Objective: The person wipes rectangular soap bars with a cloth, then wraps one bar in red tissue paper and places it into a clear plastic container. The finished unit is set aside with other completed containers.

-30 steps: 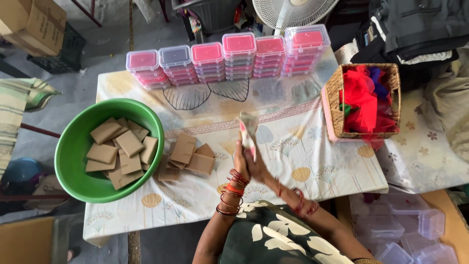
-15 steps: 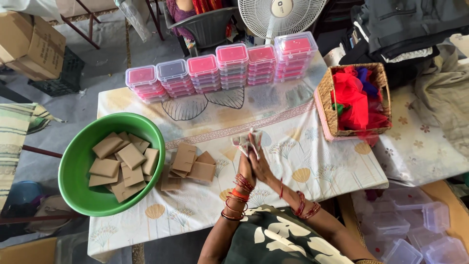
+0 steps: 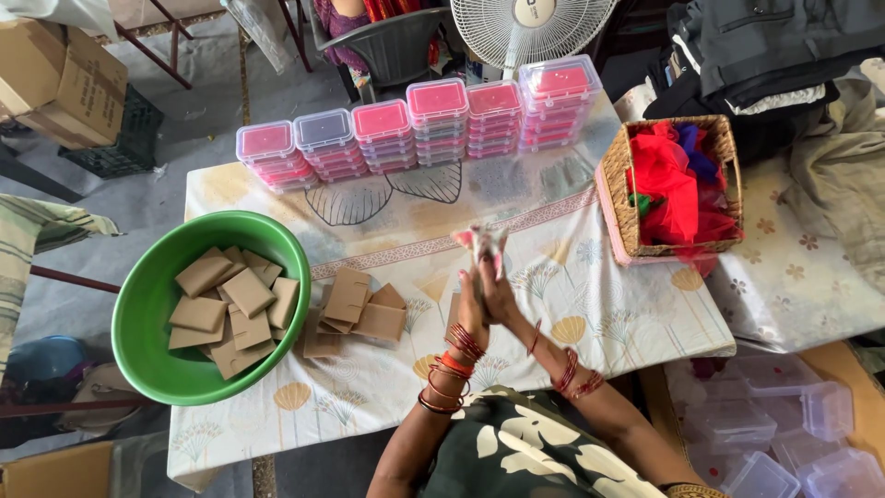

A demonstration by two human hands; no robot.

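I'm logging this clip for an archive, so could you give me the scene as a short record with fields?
Left hand: pressed against the right hand
Held: small pink and white piece at the fingertips
Green bowl: brown packets
Table: more packets, stacked lidded boxes
Basket: red cloth

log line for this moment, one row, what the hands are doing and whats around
left hand + right hand: pressed together around small pink packet | left of them: brown packets, green bowl | beyond: stacked boxes, basket
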